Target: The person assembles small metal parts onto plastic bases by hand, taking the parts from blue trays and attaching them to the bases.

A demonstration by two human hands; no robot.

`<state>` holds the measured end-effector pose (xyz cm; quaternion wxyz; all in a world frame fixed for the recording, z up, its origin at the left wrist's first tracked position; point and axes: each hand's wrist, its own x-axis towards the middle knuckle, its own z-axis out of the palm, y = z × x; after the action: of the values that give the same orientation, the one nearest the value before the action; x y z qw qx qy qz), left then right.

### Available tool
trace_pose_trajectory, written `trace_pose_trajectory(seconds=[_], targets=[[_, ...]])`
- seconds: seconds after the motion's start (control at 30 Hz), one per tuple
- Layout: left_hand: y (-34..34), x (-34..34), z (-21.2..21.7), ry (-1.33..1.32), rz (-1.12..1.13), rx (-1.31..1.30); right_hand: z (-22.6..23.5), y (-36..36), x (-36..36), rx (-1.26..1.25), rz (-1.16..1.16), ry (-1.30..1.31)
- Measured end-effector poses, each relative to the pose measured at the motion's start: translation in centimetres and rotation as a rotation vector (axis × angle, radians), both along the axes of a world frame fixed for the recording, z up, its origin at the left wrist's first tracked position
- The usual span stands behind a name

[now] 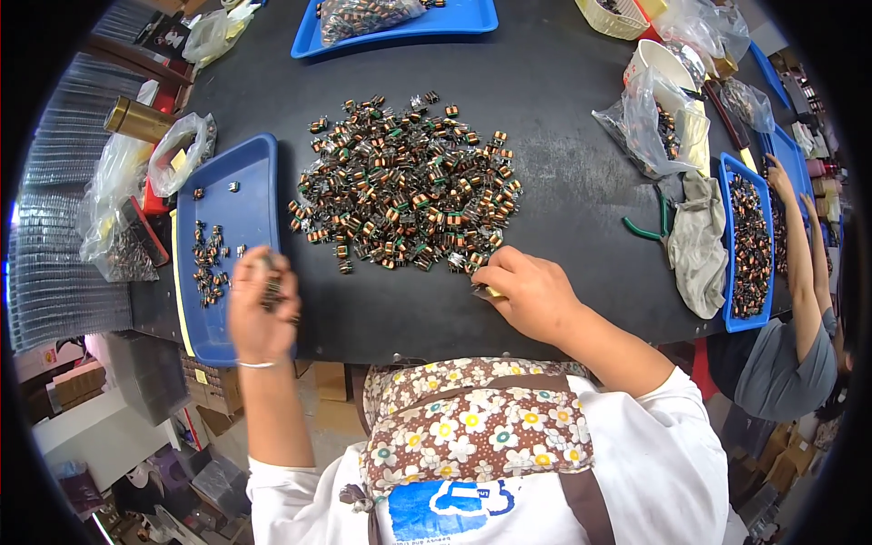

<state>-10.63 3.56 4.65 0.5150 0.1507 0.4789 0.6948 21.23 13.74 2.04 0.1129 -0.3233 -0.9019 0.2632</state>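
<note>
A heap of small copper-wound coils point(404, 182) with dark cores and metal pins lies on the black table in front of me. My left hand point(257, 313) is over the near right rim of a blue tray point(265, 168), palm up and fingers curled around several coils; it is slightly blurred. More loose coils point(209, 263) lie inside that tray. At the heap's near right edge, my right hand point(536, 292) is closed, thumb and fingers pinching a small dark object with a yellow part point(490, 292). Its kind is partly hidden by the fingers.
Green-handled pliers point(647, 229) and a grey cloth point(698, 245) lie to the right. Beyond them stands a blue tray of coils point(750, 272), near another person's arm point(797, 236). Plastic bags point(113, 218) sit at left; another blue tray point(454, 23) is at the far edge.
</note>
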Motion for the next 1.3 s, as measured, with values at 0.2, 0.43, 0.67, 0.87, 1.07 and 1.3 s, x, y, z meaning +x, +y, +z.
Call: trace_pose_trajectory(seconds=[0.2,0.43,0.67,0.87,1.07,1.3], targets=[[-0.4,-5.5,2.2,0.837,0.228,-0.209,0.6,-0.1,0.4,-0.013,-0.026,0.051],[2.8,6.6,-0.3,1.269,-0.411,-0.031,0.6,-0.5,2.0,-0.066,-0.081,0.056],[4.8,13.8,-3.1,1.570,-0.404,0.045,0.9,-0.7,2.8,-0.333,-0.191,0.225],[4.7,15.8,-2.6,1.452,-0.522,0.166,0.5,-0.8,3.6,-0.541,-0.260,0.336],[2.8,17.0,-2.1,0.706,-0.641,-0.044,1.8,-0.9,4.1,-0.834,-0.319,0.404],[2.2,16.6,-2.1,0.590,-0.656,-0.073,1.2,-1.2,3.6,-0.826,-0.265,0.421]])
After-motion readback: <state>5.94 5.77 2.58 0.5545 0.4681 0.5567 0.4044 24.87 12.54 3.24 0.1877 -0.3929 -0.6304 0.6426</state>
